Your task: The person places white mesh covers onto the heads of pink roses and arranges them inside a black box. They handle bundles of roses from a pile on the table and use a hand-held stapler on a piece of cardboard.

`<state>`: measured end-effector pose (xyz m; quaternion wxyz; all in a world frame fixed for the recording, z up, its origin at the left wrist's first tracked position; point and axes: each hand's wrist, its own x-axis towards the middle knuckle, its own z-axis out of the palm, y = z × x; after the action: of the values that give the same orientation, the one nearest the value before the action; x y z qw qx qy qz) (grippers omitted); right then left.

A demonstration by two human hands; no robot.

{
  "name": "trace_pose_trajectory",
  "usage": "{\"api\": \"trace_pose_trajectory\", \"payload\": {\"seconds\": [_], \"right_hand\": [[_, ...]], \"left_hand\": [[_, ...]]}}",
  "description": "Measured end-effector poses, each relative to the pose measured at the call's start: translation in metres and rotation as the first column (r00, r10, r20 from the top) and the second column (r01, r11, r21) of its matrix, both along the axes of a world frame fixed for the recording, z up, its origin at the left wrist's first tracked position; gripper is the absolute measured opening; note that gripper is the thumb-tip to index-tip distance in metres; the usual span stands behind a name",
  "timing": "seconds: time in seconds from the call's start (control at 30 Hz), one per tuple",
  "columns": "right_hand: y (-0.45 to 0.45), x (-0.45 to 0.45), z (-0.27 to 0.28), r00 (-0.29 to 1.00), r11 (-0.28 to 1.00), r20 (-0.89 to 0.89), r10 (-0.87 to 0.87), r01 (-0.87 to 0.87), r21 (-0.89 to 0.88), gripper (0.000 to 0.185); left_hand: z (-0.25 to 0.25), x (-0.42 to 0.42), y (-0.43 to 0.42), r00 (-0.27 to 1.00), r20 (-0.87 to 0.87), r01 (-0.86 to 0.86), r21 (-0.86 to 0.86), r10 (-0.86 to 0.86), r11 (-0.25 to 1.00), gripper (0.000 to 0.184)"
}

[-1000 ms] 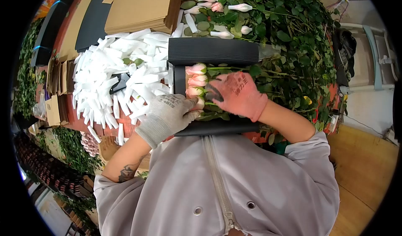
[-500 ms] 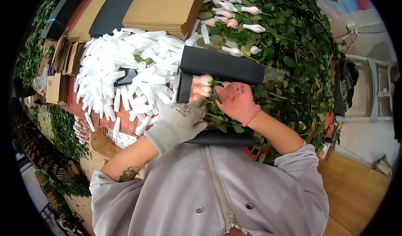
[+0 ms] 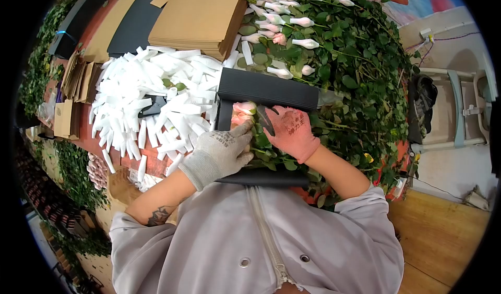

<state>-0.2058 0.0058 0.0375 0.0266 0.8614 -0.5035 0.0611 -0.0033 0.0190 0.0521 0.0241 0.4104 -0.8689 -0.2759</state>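
Note:
My left hand, in a grey knit glove, curls its fingers around the lower side of a small bunch of pink roses. Beside the flower heads, my right hand, in a pink glove with dark fingertips, rests over the leafy stems with its fingers apart. The roses lie on dark wrapping, where a brown cardboard strip partly shows. Just beyond them is a long stack of black ridged sheets. A black edge of wrapping lies close to my body. Leaves and fingers hide part of the bunch.
White foam sleeves are heaped to the left. A stack of brown cardboard sheets is at the back. Roses in white sleeves lie on green foliage at right. A metal-framed chair stands far right.
The view has shifted slightly. My right hand's fingers have spread more and drawn a little away from the flower heads. My left hand stays at the roses.

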Motion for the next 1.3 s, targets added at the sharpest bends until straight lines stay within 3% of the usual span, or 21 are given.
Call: {"api": "trace_pose_trajectory", "payload": {"seconds": [0.07,0.1,0.17,0.2,0.3,0.37,0.43,0.5,0.53,0.6,0.63,0.7,0.77,0.83,0.87,0.9,0.97,1.03,1.1,1.2,1.3], "right_hand": [[-0.004,0.004,0.002,0.98,0.934,-0.199,-0.023,0.092,0.345,0.041],[-0.004,0.003,0.005,0.982,0.936,-0.184,-0.042,0.103,0.336,0.041],[0.005,-0.008,0.009,0.999,0.987,0.041,0.02,-0.026,0.156,0.039],[0.011,-0.013,0.025,0.987,0.978,0.157,-0.026,-0.008,0.211,0.043],[0.043,-0.043,0.051,0.898,0.988,0.414,-0.153,0.136,0.07,0.046],[0.066,-0.064,0.051,0.775,0.967,0.583,-0.243,0.145,0.211,0.046],[0.085,-0.074,0.043,0.633,0.937,0.709,-0.312,0.083,0.339,0.049],[0.1,-0.075,0.022,0.386,0.901,0.834,-0.394,-0.015,0.433,0.057],[0.104,-0.072,0.022,0.387,0.902,0.835,-0.39,-0.019,0.43,0.057],[0.108,-0.069,0.023,0.582,0.939,0.755,-0.302,0.045,0.341,0.058],[0.11,-0.065,0.026,0.587,0.939,0.752,-0.301,0.045,0.341,0.058],[0.11,-0.055,0.034,0.625,0.969,0.746,-0.231,0.079,0.234,0.055],[0.109,-0.049,0.039,0.647,0.981,0.739,-0.19,0.102,0.163,0.053],[0.105,-0.049,0.038,0.653,0.976,0.73,-0.203,0.069,0.209,0.054],[0.102,-0.049,0.037,0.665,0.97,0.716,-0.214,0.055,0.238,0.055],[0.099,-0.048,0.033,0.665,0.969,0.716,-0.215,0.056,0.239,0.055],[0.094,-0.045,0.022,0.365,0.921,0.852,-0.376,0.047,0.386,0.053],[0.091,-0.052,0.024,0.587,0.941,0.755,-0.293,0.037,0.337,0.061],[0.095,-0.038,0.057,0.518,0.93,0.837,-0.175,-0.192,0.313,0.055],[0.1,-0.016,0.105,0.921,0.925,0.354,0.16,-0.265,0.271,0.05],[0.097,0.008,0.117,0.965,0.961,-0.064,0.254,-0.245,0.127,0.046]], "left_hand": [[-0.002,0.001,0.001,1.0,0.011,-0.019,0.042,0.018,0.999,0.043],[-0.009,0.007,-0.001,1.0,0.026,-0.003,0.03,0.002,1.0,0.043],[-0.025,0.02,-0.005,0.929,-0.37,-0.054,-0.165,-0.011,0.985,0.042],[0.011,0.025,-0.004,0.894,-0.408,-0.182,0.048,0.186,0.982,0.037],[-0.016,0.081,0.032,0.691,-0.461,-0.523,0.212,0.556,0.826,0.023],[-0.034,0.101,0.071,0.579,-0.201,-0.473,0.707,0.79,0.526,0.027],[-0.044,0.092,0.097,0.842,-0.144,-0.287,0.695,0.52,0.659,0.041],[-0.075,0.08,0.112,0.795,-0.445,-0.043,0.636,0.412,0.77,0.035],[-0.075,0.083,0.116,0.793,-0.446,-0.047,0.634,0.415,0.772,0.035],[-0.05,0.081,0.108,0.791,-0.079,-0.165,0.928,0.607,0.335,0.03],[-0.044,0.085,0.108,0.789,-0.083,-0.161,0.929,0.609,0.334,0.03],[-0.036,0.093,0.104,0.573,-0.307,-0.21,0.841,0.76,0.498,0.029],[-0.048,0.09,0.104,0.613,-0.304,-0.365,0.71,0.729,0.602,0.032],[-0.082,0.09,0.111,0.767,-0.387,-0.217,0.595,0.512,0.774,0.034],[-0.06,0.081,0.107,0.743,-0.242,-0.091,0.887,0.624,0.452,0.036],[-0.066,0.081,0.107,0.743,-0.242,-0.09,0.888,0.624,0.452,0.036],[-0.084,0.082,0.109,0.8,-0.135,-0.113,0.923,0.585,0.368,0.035],[-0.052,0.082,0.107,0.806,-0.122,-0.116,0.927,0.579,0.357,0.032],[-0.023,0.084,0.104,0.75,-0.195,-0.055,0.934,0.632,0.353,0.033],[0.025,0.068,0.089,0.653,-0.318,0.05,0.924,0.687,0.38,0.041],[0.034,0.056,0.064,0.564,-0.482,0.039,0.827,0.671,0.561,0.047]]}}
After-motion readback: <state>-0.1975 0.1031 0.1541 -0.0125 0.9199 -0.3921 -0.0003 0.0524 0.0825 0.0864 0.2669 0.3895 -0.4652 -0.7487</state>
